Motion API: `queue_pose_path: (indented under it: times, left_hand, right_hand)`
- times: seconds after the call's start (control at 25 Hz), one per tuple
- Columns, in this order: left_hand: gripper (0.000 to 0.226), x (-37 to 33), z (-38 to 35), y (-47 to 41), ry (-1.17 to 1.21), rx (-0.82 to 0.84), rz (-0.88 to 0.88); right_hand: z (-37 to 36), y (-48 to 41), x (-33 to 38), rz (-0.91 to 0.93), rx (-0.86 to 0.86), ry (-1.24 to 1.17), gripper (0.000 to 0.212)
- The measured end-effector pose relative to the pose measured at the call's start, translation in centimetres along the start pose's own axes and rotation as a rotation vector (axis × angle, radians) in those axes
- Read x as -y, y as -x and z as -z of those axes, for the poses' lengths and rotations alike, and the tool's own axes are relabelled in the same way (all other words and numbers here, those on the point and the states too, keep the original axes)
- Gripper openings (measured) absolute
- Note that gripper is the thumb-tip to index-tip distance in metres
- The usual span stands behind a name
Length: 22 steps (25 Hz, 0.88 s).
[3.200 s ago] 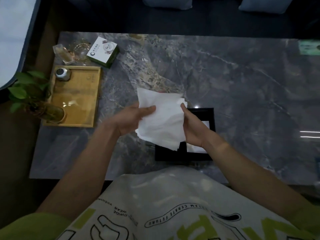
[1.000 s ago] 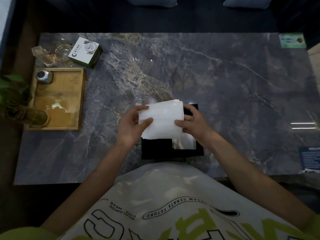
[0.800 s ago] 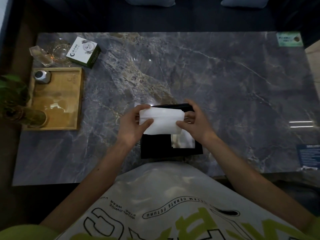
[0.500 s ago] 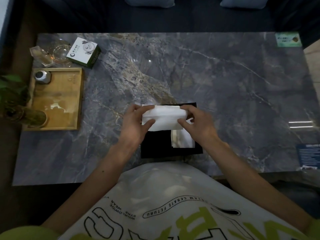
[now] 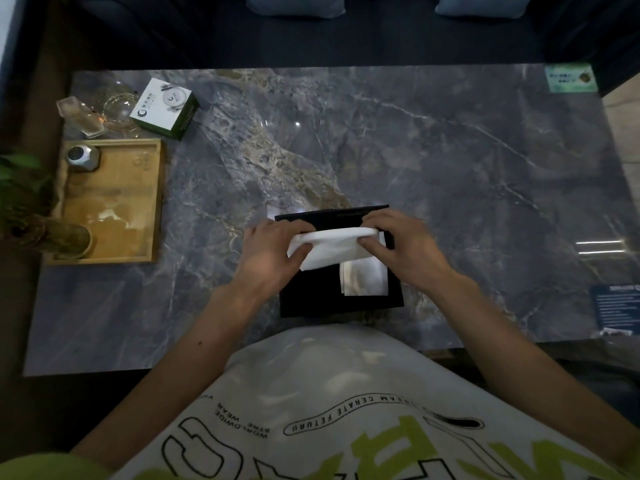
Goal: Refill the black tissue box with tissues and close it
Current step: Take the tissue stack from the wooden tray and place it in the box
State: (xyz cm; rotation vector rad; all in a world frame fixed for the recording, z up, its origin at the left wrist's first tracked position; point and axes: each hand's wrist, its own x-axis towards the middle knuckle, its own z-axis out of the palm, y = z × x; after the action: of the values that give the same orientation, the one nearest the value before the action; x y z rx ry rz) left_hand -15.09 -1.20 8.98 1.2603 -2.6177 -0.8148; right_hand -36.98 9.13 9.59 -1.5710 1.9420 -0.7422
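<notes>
Two hands, centre: left hand (image 5: 270, 252), right hand (image 5: 407, 252). One tissue stack (image 5: 332, 247); one black tissue box (image 5: 311, 299). Left: one wooden tray (image 5: 157, 202), one green-and-white carton (image 5: 164, 107). Top edge: two cushions (image 5: 296, 5) (image 5: 479, 5). Upper right: one green card (image 5: 569, 79).

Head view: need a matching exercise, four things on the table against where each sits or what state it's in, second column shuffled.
Things:
1. tissues
2. black tissue box
3. wooden tray
4. green and white carton

Places or states:
A. far left of the table, beside glassware
B. gripped at both ends by the left hand and right hand
C. left side of the table, a silver pot in its far corner
D. near edge of the table, below the hands

Pairs: 1-B, 2-D, 3-C, 4-A.
</notes>
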Motion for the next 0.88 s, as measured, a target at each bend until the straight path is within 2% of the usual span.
queue_pose_path:
  times: [0.08, 0.16, 0.24, 0.32, 0.4, 0.52, 0.6, 0.68, 0.72, 0.8, 0.88]
  left_hand:
    - [0.026, -0.5, 0.4, -0.2, 0.066, 0.133, -0.02]
    - [0.023, -1.2, 0.7, -0.6, 0.286, 0.297, 0.016]
    - [0.031, -1.9, 0.7, -1.0, 0.547, 0.458, 0.056]
    - [0.03, -2.5, 0.2, -1.4, 0.689, 0.513, 0.079]
    - [0.025, -3.0, -0.2, -1.6, 0.734, 0.515, 0.088]
    - [0.033, -3.0, -1.1, -1.1, 0.901, 0.532, 0.155]
    - [0.035, -3.2, -1.7, -0.7, 1.049, 0.518, 0.259]
    - [0.035, -3.6, -2.8, -0.5, 1.123, 0.457, 0.355]
    - [0.036, -3.9, -3.4, -0.4, 1.153, 0.424, 0.391]
    - [0.037, -4.9, -4.8, -0.1, 1.197, 0.344, 0.463]
    - [0.037, -5.8, -6.1, 0.1, 1.166, 0.265, 0.531]
  right_hand:
    - [1.0, 0.1, 0.4, -0.034, 0.07, -0.129, 0.008]
    - [1.7, -0.2, 1.0, -0.091, 0.156, -0.266, 0.002]
    - [2.3, -0.4, 1.5, -0.123, 0.209, -0.342, 0.002]
    - [2.6, -0.6, 2.0, -0.126, 0.226, -0.376, 0.007]
    - [3.1, -0.6, 2.1, -0.158, 0.218, -0.431, 0.015]
    - [3.6, -0.1, 0.4, -0.288, 0.287, -0.547, 0.028]
    - [3.4, 0.8, -1.3, -0.422, 0.333, -0.773, 0.032]
    - [2.7, 2.0, -2.7, -0.548, 0.322, -1.087, 0.033]
    - [2.3, 2.5, -3.2, -0.587, 0.313, -1.164, 0.037]
    - [1.2, 3.4, -4.1, -0.632, 0.318, -1.156, 0.049]
    - [0.2, 3.9, -4.6, -0.683, 0.268, -1.059, 0.05]
